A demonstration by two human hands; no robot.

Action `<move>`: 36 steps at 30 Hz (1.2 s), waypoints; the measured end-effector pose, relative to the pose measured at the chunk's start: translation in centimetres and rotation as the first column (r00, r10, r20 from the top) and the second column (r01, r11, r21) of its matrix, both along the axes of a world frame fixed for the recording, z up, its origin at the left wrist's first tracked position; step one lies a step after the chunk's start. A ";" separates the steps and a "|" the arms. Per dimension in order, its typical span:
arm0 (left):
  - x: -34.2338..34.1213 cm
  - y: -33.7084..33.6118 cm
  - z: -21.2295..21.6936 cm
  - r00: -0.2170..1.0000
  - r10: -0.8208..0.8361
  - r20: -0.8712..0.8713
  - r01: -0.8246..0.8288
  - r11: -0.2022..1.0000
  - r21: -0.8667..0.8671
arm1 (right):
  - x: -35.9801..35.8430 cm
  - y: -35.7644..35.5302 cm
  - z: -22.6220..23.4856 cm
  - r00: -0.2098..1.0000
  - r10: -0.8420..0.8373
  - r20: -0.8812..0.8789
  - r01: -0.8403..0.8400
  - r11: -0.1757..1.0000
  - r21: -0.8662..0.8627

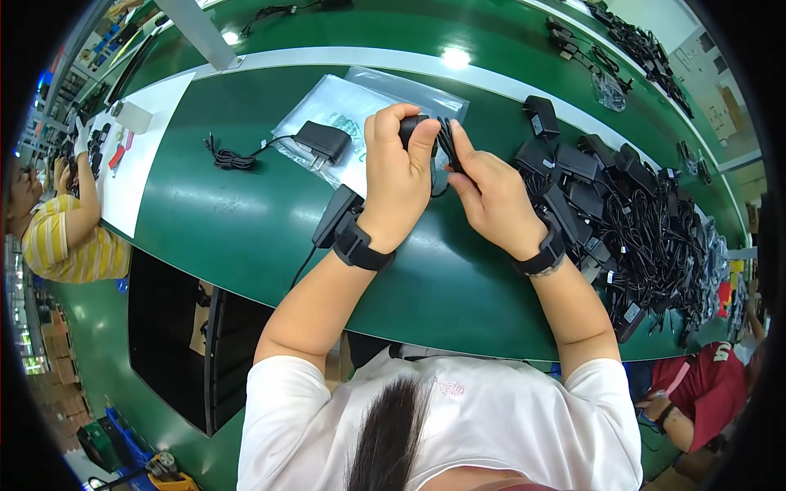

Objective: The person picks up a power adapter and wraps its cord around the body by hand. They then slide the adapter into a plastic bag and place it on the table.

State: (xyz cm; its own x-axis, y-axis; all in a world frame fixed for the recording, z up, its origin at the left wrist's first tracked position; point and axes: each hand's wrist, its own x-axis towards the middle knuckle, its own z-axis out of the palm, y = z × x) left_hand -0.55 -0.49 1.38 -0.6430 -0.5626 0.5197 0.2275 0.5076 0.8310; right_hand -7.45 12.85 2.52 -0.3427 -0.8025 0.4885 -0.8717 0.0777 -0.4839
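Note:
My left hand [399,168] is closed around a black power adapter [412,127], held above the green table [246,221]. My right hand [489,192] pinches the adapter's coiled black cable [447,141] just beside it. Both wrists wear black bands. Another black adapter [325,141] with a bundled cord [228,157] lies on clear plastic bags [344,102] to the left of my hands. A third adapter [337,214] lies by my left wrist, its cord running off the table's near edge.
A large heap of black adapters and tangled cords [630,221] covers the table's right side. A person in a yellow striped shirt [70,237] sits at the left near a white sheet [139,155]. Another person in red [704,385] is at the lower right.

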 end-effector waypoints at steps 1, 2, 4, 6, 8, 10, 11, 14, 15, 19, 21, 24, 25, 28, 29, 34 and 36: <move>0.0 0.1 0.0 0.999 0.035 0.009 -0.035 0.997 -0.068 | 0.3 0.0 -0.2 1.000 -0.004 0.003 0.004 1.000 0.000; -0.1 0.1 -0.2 0.999 0.031 0.012 -0.031 0.997 -0.069 | 0.8 -0.1 -0.6 1.000 0.005 0.007 -0.005 1.000 -0.008; -0.3 0.2 -0.5 0.999 -0.033 0.041 0.031 0.999 0.045 | 0.8 0.1 -0.7 0.999 0.018 0.049 -0.022 0.996 0.084; 0.0 0.8 -0.1 0.998 -0.032 0.046 0.032 0.999 -0.008 | 0.0 0.4 -0.9 1.000 0.019 -0.024 -0.017 0.997 0.078; 0.1 0.7 0.2 0.999 -0.003 0.047 0.008 0.994 -0.109 | 0.4 0.3 -0.7 0.999 0.018 -0.037 -0.016 0.999 0.050; 0.2 0.6 1.3 0.995 -0.086 0.059 0.076 0.984 0.160 | 0.5 0.6 1.1 0.999 0.035 0.026 -0.037 0.997 0.067; 0.3 0.5 1.6 0.985 -0.166 0.050 0.130 0.898 0.421 | 0.6 0.7 1.7 0.995 0.054 0.089 -0.062 0.994 0.085; 0.7 -0.7 2.2 0.989 0.094 -0.115 -0.060 0.962 0.267 | 1.0 1.0 1.8 0.987 -0.145 0.067 0.156 0.968 -0.196; 0.7 -1.7 1.8 0.961 0.195 -0.195 -0.181 0.980 0.087 | 1.0 1.5 2.1 0.974 -0.196 0.118 0.213 0.964 -0.157; 0.8 -2.4 1.2 0.915 0.144 -0.376 -0.146 0.989 0.023 | 0.4 1.4 1.6 0.077 -0.039 0.996 -0.146 0.988 0.050; 0.9 -1.4 1.1 0.921 0.061 -0.386 -0.086 0.995 -0.047 | 0.5 0.7 0.3 -0.147 0.062 0.987 -0.064 0.995 -0.072; 1.1 0.4 1.6 0.940 -0.079 -0.333 0.118 0.988 0.098 | 0.0 0.5 -0.7 -0.244 0.310 0.919 0.144 0.948 -0.282; 1.2 1.1 2.1 0.943 -0.152 -0.297 0.227 0.945 0.236 | -0.1 0.6 -0.8 -0.243 0.311 0.919 0.150 0.948 -0.282; 0.4 1.8 1.8 0.956 -0.228 -0.186 0.288 0.851 0.438 | 0.1 0.2 -0.6 -0.017 0.229 0.973 0.267 0.939 -0.216; 0.2 1.8 1.6 0.961 -0.234 -0.146 0.276 0.833 0.481 | 0.4 0.2 -0.6 -0.017 0.229 0.973 0.264 0.940 -0.217; -0.1 2.1 1.4 0.948 -0.265 -0.176 0.318 0.775 0.546 | 0.9 0.3 -1.3 0.398 0.202 0.895 0.090 0.962 -0.257; -0.1 2.1 0.8 0.975 -0.204 -0.085 0.215 0.790 0.574 | 1.5 0.1 -0.9 0.534 0.154 0.831 0.008 0.982 -0.187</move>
